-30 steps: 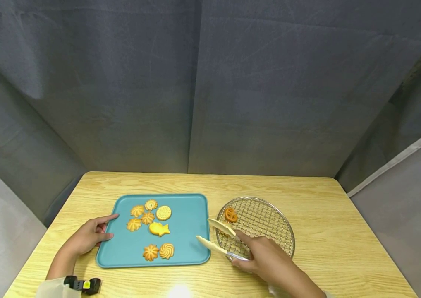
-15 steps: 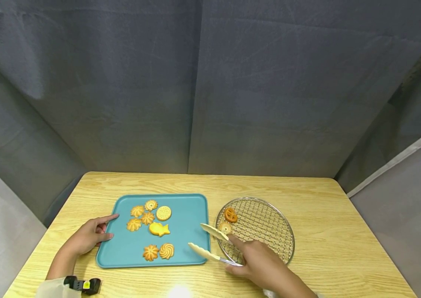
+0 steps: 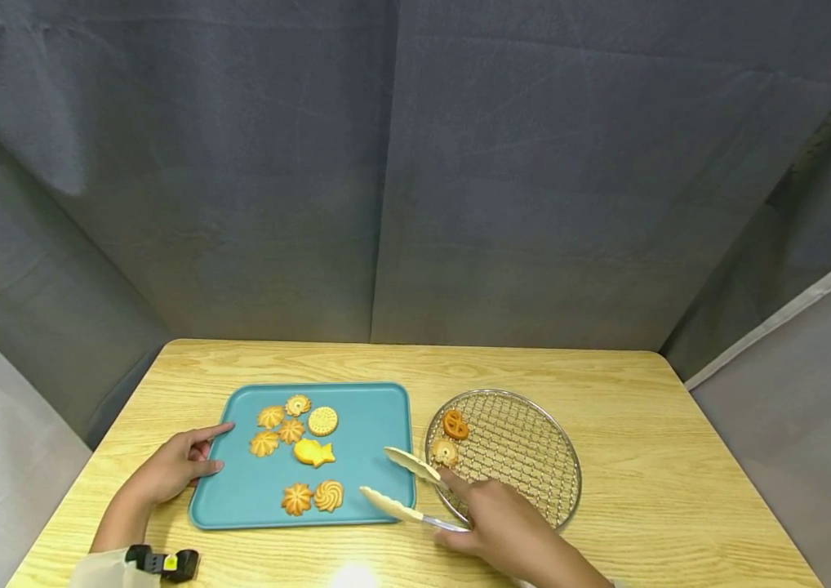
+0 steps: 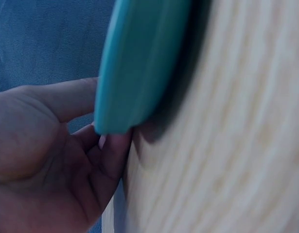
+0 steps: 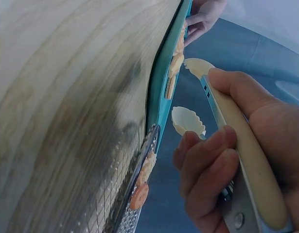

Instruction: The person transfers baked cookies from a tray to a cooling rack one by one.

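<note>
On the left, the left hand [image 3: 166, 469] grips the left edge of a teal tray [image 3: 371, 416]. In the left wrist view, its thumb reaches the rim and its fingers tuck below the tray's edge [image 4: 134, 73]. The right hand [image 3: 499, 523] holds tongs [image 3: 389, 503] with cream scalloped tips, spread apart above the tray's right side. Nothing is between the tips. On the tray lie several flower-shaped cookies [image 3: 264, 443], a swirl cookie [image 3: 328, 496], a round cookie [image 3: 323, 420] and a fish-shaped cookie [image 3: 314, 452].
Right of the tray stands a round wire rack [image 3: 526, 441], partly hidden by the right hand. A pretzel [image 3: 455, 425] and a pale flower-shaped cookie [image 3: 445, 452] lie at its left side. Grey curtains [image 3: 518, 180] rise behind the wooden table [image 3: 643, 457].
The right hand and tongs have moved left and slightly toward the person, from the rack to over the tray. The pale cookie on the rack has come into sight. The left hand stays put.
</note>
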`<state>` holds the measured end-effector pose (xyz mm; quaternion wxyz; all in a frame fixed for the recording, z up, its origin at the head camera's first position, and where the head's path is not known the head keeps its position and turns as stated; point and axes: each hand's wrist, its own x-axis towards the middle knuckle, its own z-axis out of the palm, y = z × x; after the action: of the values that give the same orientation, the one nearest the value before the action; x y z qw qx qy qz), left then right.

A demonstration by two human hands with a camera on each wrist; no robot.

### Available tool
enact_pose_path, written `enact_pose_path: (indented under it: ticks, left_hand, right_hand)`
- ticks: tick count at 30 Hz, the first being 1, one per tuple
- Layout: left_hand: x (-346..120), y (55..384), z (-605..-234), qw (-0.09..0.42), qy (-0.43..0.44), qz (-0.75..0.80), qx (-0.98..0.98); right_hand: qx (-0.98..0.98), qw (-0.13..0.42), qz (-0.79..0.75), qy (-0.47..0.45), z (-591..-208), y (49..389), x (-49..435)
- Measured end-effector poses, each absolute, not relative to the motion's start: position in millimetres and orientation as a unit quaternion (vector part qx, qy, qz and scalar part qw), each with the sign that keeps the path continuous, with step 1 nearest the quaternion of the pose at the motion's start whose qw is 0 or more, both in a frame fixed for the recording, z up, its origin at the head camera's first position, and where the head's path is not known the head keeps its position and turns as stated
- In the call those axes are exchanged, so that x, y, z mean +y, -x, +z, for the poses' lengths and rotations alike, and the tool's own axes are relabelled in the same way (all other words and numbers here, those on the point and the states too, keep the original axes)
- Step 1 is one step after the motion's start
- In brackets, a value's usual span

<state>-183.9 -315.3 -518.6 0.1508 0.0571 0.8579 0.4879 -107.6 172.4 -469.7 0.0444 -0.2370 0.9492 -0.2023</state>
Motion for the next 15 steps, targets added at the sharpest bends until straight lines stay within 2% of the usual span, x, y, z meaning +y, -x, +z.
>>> enact_pose_path:
  ticks: [15]
  left_hand:
    - [-316.4, 184.7, -519.2, 0.156, -0.063, 0.499, 0.85]
  right_hand:
    - [0.943, 0.041, -0.193, 0.267, -474.8, 103.6, 162.7]
